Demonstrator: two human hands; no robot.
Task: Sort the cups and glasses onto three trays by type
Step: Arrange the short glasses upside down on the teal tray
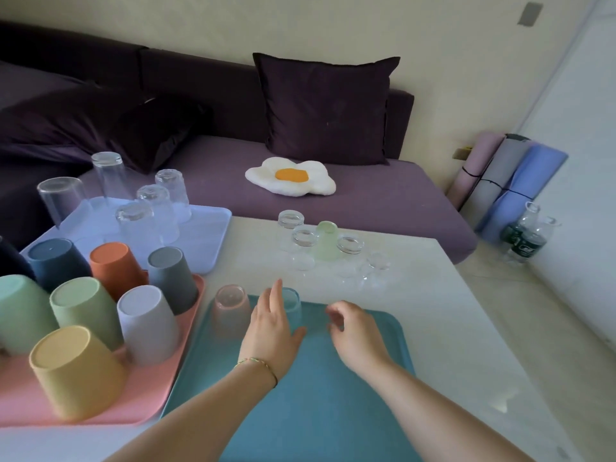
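Note:
Three trays lie on the white table [450, 328]. The teal tray [300, 415] holds an upturned pink translucent cup [230, 311] and a small blue one [294, 306]. My left hand [271, 328] rests with straight fingers against the blue cup's left side, thumb below it. My right hand [355, 331] hovers over the teal tray's far edge, fingers loosely curled, nothing visible in it. Beyond the tray, several small clear glasses [303, 248] and a green cup [328, 240] stand upturned on the table. The pink tray [110, 416] carries several coloured plastic cups [80, 371]. The lavender tray [203, 235] carries several tall clear glasses [156, 208].
A purple sofa [366, 195] with a dark pillow [326, 108] and an egg-shaped cushion [291, 176] runs behind the table. Rolled mats [510, 178] and plastic bottles [526, 238] stand on the floor at the right. The table's right edge drops to the tiled floor.

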